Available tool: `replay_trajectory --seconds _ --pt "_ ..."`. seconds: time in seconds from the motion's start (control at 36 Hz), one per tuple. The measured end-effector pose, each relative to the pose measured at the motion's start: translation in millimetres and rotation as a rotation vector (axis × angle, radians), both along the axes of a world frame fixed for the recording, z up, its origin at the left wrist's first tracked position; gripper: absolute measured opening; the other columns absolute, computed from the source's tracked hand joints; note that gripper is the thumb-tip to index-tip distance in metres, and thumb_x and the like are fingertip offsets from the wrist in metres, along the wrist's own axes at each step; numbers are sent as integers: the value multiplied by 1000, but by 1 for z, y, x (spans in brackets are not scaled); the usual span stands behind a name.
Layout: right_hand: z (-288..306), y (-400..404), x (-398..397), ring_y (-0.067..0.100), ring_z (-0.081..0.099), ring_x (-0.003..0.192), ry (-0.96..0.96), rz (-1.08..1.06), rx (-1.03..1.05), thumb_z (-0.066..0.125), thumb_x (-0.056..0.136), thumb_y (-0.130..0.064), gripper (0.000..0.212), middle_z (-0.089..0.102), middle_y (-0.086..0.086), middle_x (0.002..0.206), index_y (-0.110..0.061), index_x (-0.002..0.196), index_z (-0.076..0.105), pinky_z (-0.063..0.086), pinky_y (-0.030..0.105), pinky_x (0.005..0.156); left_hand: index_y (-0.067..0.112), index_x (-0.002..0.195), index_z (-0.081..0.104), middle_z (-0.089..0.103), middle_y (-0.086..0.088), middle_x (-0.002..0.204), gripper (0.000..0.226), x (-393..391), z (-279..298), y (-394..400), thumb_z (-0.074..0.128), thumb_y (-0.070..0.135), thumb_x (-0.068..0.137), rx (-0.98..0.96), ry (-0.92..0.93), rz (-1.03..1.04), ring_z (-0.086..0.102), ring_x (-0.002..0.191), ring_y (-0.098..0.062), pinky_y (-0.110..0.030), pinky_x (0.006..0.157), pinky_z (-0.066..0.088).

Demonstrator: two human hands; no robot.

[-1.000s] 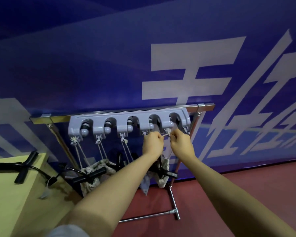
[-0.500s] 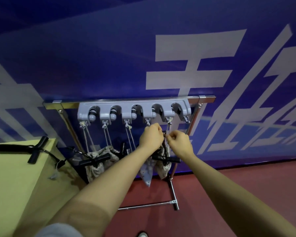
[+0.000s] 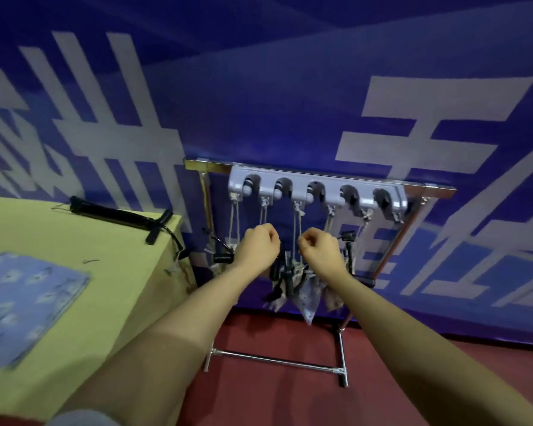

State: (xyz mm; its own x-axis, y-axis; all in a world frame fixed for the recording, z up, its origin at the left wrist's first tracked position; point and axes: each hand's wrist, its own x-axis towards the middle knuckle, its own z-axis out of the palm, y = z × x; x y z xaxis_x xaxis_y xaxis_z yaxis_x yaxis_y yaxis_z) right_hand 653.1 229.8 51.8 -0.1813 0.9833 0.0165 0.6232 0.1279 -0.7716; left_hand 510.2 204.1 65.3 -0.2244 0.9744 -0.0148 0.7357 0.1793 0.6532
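A grey hook rack (image 3: 317, 193) with several rounded holders is fixed to the chrome rail (image 3: 216, 166) of a stand. Pale cords (image 3: 299, 219) hang from its hooks and carry patterned cloth bags (image 3: 308, 298) and black handles (image 3: 285, 276) below. My left hand (image 3: 257, 250) is held in front of the cords under the second hook, fingers curled, with nothing visible in it. My right hand (image 3: 320, 252) is beside the third cord, fingers also curled; its fingertips are close to that cord and no grip shows.
A yellow-green table (image 3: 83, 318) stands at the left with a folded blue patterned cloth (image 3: 22, 302) and a black T-handled tool (image 3: 120, 215) on it. The stand's chrome foot bar (image 3: 274, 359) lies on the red floor (image 3: 290, 401). A blue banner wall (image 3: 290, 87) is behind.
Both hands have come down and left, away from the fourth and fifth hooks' cords to the second and third. The view has swung left, so the table and blue cloth show.
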Motion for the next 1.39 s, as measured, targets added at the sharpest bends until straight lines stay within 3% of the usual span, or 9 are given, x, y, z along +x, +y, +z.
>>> replay_trajectory --seconds 0.28,0.47,0.61,0.75,0.86,1.03,1.14,1.25,1.39 --pt "2 -12 -116 30 63 72 -17 131 -16 48 93 -18 17 65 9 75 -11 86 61 53 46 69 13 84 63 68 -5 87 18 -113 -4 -26 47 17 93 63 -8 145 63 83 -25 -40 75 54" --pt "-8 -17 -215 25 64 72 1 142 -32 49 93 -22 17 68 8 74 -14 83 61 55 47 73 16 82 63 70 -9 88 18 -212 -18 -39 48 17 91 1 -30 192 63 87 -29 -38 78 53" --pt "-19 -26 -292 26 64 73 -28 173 -63 49 92 -16 17 69 11 75 -8 84 63 53 43 72 14 81 62 69 -12 88 18 -291 -31 -49 48 18 91 -41 -55 199 63 86 -32 -40 77 53" --pt "-41 -39 -363 14 63 66 -20 219 -128 48 92 -13 18 66 6 72 -7 85 63 53 39 72 7 91 65 70 -12 95 19 -366 -49 -66 48 15 91 -85 -83 223 62 92 -31 -38 81 53" --pt "-58 -53 -405 25 65 72 -65 279 -150 48 92 -12 17 67 6 73 -10 87 65 53 40 70 2 98 67 70 -14 100 22 -413 -65 -83 47 10 92 -130 -135 255 62 96 -31 -35 82 51" --pt "-87 -61 -445 23 62 82 -158 387 -174 52 92 -11 15 70 9 89 -11 92 67 48 33 72 7 89 64 68 -13 91 16 -454 -88 -98 48 8 91 -189 -189 301 63 90 -31 -37 79 53" --pt "-110 -64 -462 25 60 99 -251 508 -216 48 93 -8 24 66 9 108 -12 106 68 43 28 80 16 76 54 68 -14 91 16 -464 -114 -104 50 5 87 -229 -190 309 62 90 -31 -38 79 52" --pt "-135 -66 -478 33 54 109 -371 654 -214 42 87 -10 42 59 14 113 -20 123 62 44 36 92 5 93 58 66 -18 101 8 -470 -138 -109 58 7 86 -311 -148 264 61 97 -32 -39 80 50" --pt "-157 -64 -494 32 49 108 -390 682 -144 48 87 0 48 53 11 114 -20 130 58 37 31 92 12 85 50 62 -16 98 10 -480 -159 -109 57 16 88 -361 -70 211 59 93 -33 -43 78 51"
